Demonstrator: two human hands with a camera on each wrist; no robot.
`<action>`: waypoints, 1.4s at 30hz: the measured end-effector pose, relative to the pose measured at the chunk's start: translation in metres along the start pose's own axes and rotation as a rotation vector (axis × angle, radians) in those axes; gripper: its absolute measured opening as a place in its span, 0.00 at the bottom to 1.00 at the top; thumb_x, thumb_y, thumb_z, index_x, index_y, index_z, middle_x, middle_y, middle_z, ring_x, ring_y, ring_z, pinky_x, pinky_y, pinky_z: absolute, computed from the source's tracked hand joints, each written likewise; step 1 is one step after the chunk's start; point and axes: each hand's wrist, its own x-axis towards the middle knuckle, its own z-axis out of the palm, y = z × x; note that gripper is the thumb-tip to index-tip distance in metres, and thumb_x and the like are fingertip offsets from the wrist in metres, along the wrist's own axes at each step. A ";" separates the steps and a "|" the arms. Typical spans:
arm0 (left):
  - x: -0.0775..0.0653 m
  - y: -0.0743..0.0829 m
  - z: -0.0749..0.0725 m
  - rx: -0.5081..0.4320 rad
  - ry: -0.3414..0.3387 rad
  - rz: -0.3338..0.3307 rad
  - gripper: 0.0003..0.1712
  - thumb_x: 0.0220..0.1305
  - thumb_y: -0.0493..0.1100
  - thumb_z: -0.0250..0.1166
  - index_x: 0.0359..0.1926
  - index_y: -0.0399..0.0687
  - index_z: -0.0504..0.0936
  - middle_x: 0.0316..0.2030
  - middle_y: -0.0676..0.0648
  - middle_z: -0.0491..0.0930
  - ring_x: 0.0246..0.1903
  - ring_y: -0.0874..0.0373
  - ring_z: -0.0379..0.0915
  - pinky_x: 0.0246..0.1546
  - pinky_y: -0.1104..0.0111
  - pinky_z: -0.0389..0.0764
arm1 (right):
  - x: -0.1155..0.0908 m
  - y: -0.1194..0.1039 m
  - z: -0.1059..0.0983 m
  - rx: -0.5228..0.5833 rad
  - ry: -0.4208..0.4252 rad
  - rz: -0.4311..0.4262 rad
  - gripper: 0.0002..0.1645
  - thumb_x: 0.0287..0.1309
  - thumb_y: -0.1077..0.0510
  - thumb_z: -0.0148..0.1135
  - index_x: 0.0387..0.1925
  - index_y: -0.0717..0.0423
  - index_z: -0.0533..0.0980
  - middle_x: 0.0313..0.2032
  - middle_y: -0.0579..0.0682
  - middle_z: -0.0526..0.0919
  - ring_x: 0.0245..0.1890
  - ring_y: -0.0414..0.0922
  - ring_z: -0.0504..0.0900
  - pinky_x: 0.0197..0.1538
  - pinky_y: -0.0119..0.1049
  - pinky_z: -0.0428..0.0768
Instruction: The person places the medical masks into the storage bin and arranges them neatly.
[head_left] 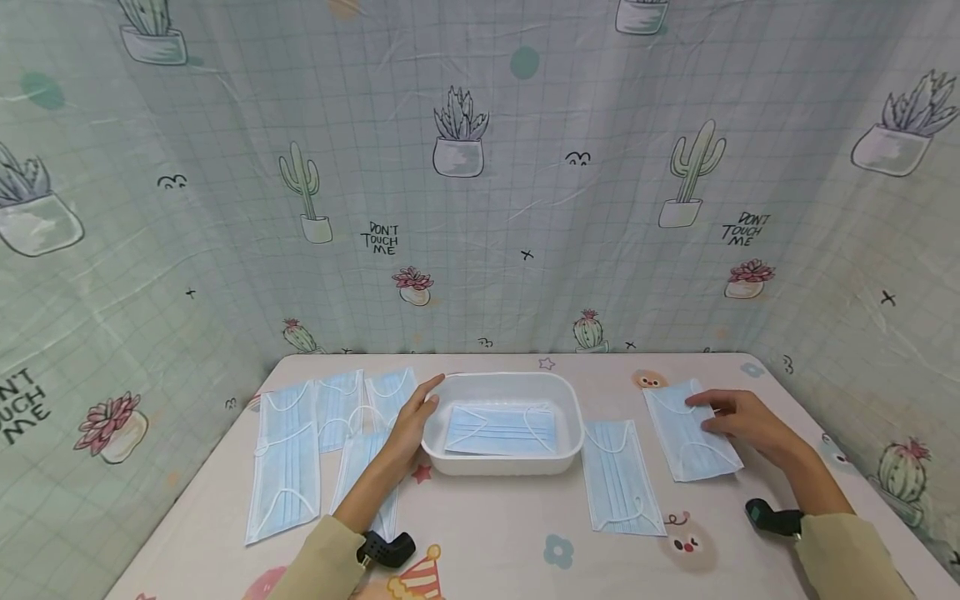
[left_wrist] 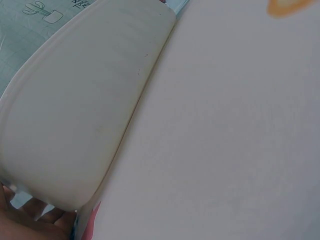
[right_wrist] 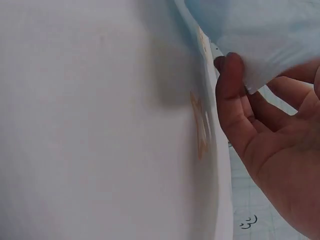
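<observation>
A white plastic container (head_left: pixel 502 465) stands mid-table with a blue face mask (head_left: pixel 501 430) lying inside it. My left hand (head_left: pixel 408 425) holds the container's left end, its fingers against the outside wall and near the rim. In the left wrist view, the fingers (left_wrist: pixel 55 220) show at the lower end of the container (left_wrist: pixel 85 110). My right hand (head_left: pixel 738 417) pinches the edge of another face mask (head_left: pixel 690 433) at the right. The right wrist view shows this mask (right_wrist: pixel 270 35) between thumb and fingers, partly lifted.
One face mask (head_left: pixel 618 479) lies just right of the container. Several more lie at the left, among them one mask (head_left: pixel 285 467) nearest the left edge and one (head_left: pixel 360 467) partly under my left forearm. A patterned curtain (head_left: pixel 495 217) surrounds the table (head_left: pixel 487 550).
</observation>
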 end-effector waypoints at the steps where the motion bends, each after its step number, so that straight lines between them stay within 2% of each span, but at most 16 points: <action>1: 0.000 0.000 0.000 0.000 0.000 0.000 0.28 0.83 0.47 0.43 0.79 0.58 0.60 0.78 0.41 0.60 0.78 0.41 0.54 0.78 0.43 0.53 | 0.000 0.001 0.000 -0.005 -0.001 -0.011 0.27 0.64 0.64 0.65 0.63 0.66 0.76 0.70 0.75 0.68 0.61 0.65 0.73 0.49 0.28 0.76; 4: -0.001 0.001 0.000 0.002 0.001 0.001 0.28 0.83 0.47 0.43 0.79 0.59 0.61 0.78 0.41 0.60 0.77 0.41 0.54 0.78 0.43 0.53 | 0.000 0.001 0.001 -0.001 -0.006 -0.018 0.26 0.65 0.65 0.62 0.64 0.67 0.76 0.70 0.76 0.67 0.62 0.66 0.72 0.53 0.35 0.77; 7: -0.001 0.000 0.000 0.008 -0.001 0.005 0.28 0.83 0.47 0.43 0.79 0.59 0.60 0.78 0.41 0.60 0.78 0.41 0.54 0.78 0.43 0.52 | 0.000 0.000 0.002 0.012 -0.004 -0.001 0.27 0.64 0.65 0.61 0.65 0.67 0.75 0.71 0.76 0.65 0.63 0.68 0.71 0.58 0.52 0.79; 9: -0.001 0.000 0.000 0.009 -0.001 0.004 0.28 0.83 0.47 0.43 0.79 0.59 0.60 0.78 0.41 0.59 0.78 0.41 0.53 0.78 0.42 0.52 | 0.000 0.000 0.002 0.032 -0.006 0.013 0.28 0.64 0.65 0.61 0.66 0.67 0.74 0.72 0.76 0.62 0.66 0.71 0.68 0.62 0.64 0.75; 12: -0.001 0.000 0.000 0.011 -0.002 0.004 0.28 0.83 0.47 0.43 0.79 0.58 0.60 0.78 0.42 0.59 0.78 0.41 0.53 0.79 0.42 0.51 | 0.000 -0.002 0.002 0.060 -0.006 0.032 0.30 0.64 0.64 0.63 0.67 0.67 0.72 0.74 0.76 0.58 0.71 0.75 0.60 0.66 0.74 0.67; 25: -0.001 0.000 0.000 0.006 0.006 -0.001 0.28 0.83 0.47 0.43 0.80 0.59 0.60 0.78 0.43 0.60 0.77 0.42 0.54 0.78 0.43 0.54 | 0.000 -0.008 -0.003 0.084 0.009 0.045 0.34 0.64 0.64 0.64 0.70 0.67 0.69 0.76 0.75 0.54 0.73 0.76 0.55 0.64 0.76 0.66; 36: -0.002 0.001 0.001 -0.003 0.018 -0.009 0.27 0.83 0.47 0.44 0.79 0.62 0.62 0.77 0.44 0.61 0.76 0.43 0.56 0.77 0.44 0.56 | 0.001 -0.014 -0.006 0.068 0.034 0.040 0.34 0.66 0.60 0.65 0.71 0.64 0.69 0.76 0.74 0.55 0.71 0.75 0.60 0.59 0.75 0.70; 42: -0.002 0.001 0.001 -0.002 0.011 -0.009 0.28 0.83 0.47 0.43 0.80 0.60 0.60 0.77 0.43 0.61 0.76 0.42 0.57 0.76 0.44 0.57 | 0.000 -0.020 -0.006 0.092 0.044 0.026 0.34 0.66 0.61 0.65 0.71 0.65 0.69 0.76 0.74 0.55 0.71 0.75 0.60 0.62 0.76 0.67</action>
